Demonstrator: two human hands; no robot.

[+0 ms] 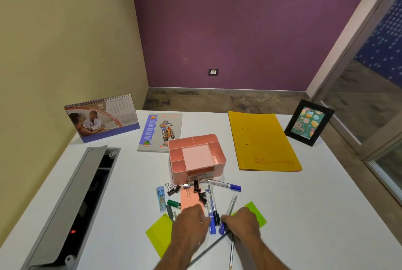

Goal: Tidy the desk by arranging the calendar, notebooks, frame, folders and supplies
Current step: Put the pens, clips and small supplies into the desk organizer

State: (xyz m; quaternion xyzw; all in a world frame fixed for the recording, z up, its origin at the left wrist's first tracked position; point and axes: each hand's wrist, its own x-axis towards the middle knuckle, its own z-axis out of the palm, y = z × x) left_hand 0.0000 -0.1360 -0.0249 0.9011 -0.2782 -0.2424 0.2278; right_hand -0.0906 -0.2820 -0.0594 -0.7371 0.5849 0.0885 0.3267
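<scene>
Pink plastic forms the organizer (196,156), which stands at the centre of the white surface (304,204) with its compartments unloaded apart from a pale note pad in the middle well; its position just behind the loose supplies suggests it is the intended destination for them. The left hand (191,224) lies palm down over the near end of the salmon sticky pad (189,200), fingers curled loosely toward the blue markers (212,211); whether they actually pinch a marker cannot be determined. The right hand (241,222) rests on the green sticky pad (256,213), its fingers bent toward the marker caps and the pencils (231,215), apparently raking the pens together; a firm hold cannot be confirmed. Black binder clips (174,189) lie scattered at the organizer's front edge, with a further marker (226,185) beside them and a glue stick (161,199) and green marker (174,203) to the left. Items at the far edge appear already arranged: calendar (102,117) upright at far left, notebook (159,131) flat beside it, yellow folders (263,141) stacked squarely, frame (307,123) propped at far right. An open cable tray (71,200) runs along the left side.
</scene>
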